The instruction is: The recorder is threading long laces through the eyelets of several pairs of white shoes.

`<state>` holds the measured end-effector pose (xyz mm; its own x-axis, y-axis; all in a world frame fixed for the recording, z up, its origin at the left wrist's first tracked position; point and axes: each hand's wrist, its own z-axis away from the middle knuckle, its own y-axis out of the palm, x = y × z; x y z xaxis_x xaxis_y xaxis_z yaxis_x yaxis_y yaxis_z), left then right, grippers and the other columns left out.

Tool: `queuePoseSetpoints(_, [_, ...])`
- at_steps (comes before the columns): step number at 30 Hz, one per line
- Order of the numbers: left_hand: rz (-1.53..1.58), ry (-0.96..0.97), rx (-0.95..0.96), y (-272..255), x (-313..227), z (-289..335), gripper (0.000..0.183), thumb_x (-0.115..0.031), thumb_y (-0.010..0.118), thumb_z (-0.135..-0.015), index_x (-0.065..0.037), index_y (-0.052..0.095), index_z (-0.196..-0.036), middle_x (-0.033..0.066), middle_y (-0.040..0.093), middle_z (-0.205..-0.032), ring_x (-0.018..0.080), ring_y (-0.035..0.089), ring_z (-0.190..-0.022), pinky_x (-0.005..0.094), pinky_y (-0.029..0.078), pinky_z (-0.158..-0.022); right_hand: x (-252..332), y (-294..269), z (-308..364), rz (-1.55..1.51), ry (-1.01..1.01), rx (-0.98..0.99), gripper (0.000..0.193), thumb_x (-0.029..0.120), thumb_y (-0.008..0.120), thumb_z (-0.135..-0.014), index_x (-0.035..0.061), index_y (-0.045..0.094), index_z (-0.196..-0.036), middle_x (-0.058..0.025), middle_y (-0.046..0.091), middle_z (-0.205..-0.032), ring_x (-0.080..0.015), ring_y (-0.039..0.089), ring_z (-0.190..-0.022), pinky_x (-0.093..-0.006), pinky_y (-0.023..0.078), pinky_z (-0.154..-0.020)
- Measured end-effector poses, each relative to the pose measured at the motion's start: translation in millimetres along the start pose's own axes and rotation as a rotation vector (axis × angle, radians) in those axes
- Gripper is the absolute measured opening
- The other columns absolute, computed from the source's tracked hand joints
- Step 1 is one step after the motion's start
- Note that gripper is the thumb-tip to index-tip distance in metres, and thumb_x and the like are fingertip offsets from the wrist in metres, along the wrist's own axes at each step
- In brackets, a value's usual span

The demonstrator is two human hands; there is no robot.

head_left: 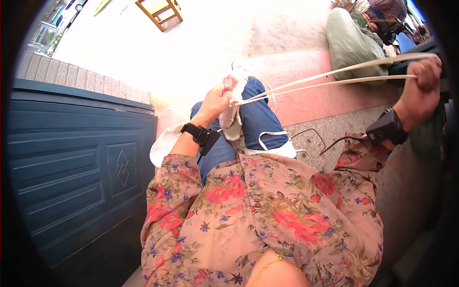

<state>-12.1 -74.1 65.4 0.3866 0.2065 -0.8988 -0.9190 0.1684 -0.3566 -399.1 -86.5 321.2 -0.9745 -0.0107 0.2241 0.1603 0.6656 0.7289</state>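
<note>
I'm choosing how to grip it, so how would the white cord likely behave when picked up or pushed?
The white cord is probably floppy, as its strands look thin and run straight while stretched toward the right hand. Being so slender, it's likely light. Pushed endwise, it would probably buckle.

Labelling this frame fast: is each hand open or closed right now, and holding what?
Left hand: closed on pale material, exact kind unclear.
Right hand: closed in a fist around the white cord.
</note>
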Motion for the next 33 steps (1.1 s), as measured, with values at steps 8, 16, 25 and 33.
queuePoseSetpoints(8, [-0.658, 0.03, -0.196, -3, -24, 25, 0.03, -0.025, 0.06, -0.076, 0.002, 0.059, -0.09, 0.0164, 0.061, -0.074, 0.0289, 0.06, -0.07, 0.0352, 0.046, -0.065, -26, -7, 2, 0.247, 0.119, 0.044, 0.01, 0.0, 0.037, -0.085, -0.0028, 0.042, -0.093, 0.0018, 0.029, -0.057, -0.0069, 0.024, -0.046, -0.0224, 0.02, -0.045])
queuePoseSetpoints(16, [-0.522, 0.054, -0.318, -2, -1, 17, 0.027, -0.022, 0.061, -0.074, 0.003, 0.062, -0.084, 0.0127, 0.06, -0.062, 0.0223, 0.059, -0.059, 0.0328, 0.045, -0.058, -38, -7, 18, 0.351, 0.077, -0.021, 0.012, 0.005, 0.034, -0.09, -0.0008, 0.042, -0.097, 0.003, 0.029, -0.055, -0.0048, 0.025, -0.042, -0.0201, 0.022, -0.041])
queuePoseSetpoints(25, [0.092, -0.103, -0.071, -20, 0, 21, 0.017, -0.014, 0.064, -0.075, -0.001, 0.06, -0.085, -0.0019, 0.055, -0.075, 0.0054, 0.048, -0.067, 0.0203, 0.04, -0.062, -24, -18, 47, 0.395, 0.078, -0.073, 0.015, 0.009, 0.031, -0.094, 0.0013, 0.042, -0.099, 0.0032, 0.03, -0.055, -0.0046, 0.025, -0.043, -0.0196, 0.022, -0.041])
queuePoseSetpoints(33, [0.052, -0.275, -0.17, -20, -6, -3, 0.04, -0.038, 0.064, -0.074, -0.001, 0.059, -0.088, 0.0032, 0.055, -0.075, 0.0097, 0.05, -0.074, 0.0232, 0.042, -0.062, -19, -16, 55, 0.415, 0.071, -0.082, 0.015, 0.009, 0.03, -0.094, 0.0012, 0.042, -0.1, 0.0034, 0.03, -0.056, -0.0047, 0.025, -0.043, -0.0191, 0.023, -0.042])
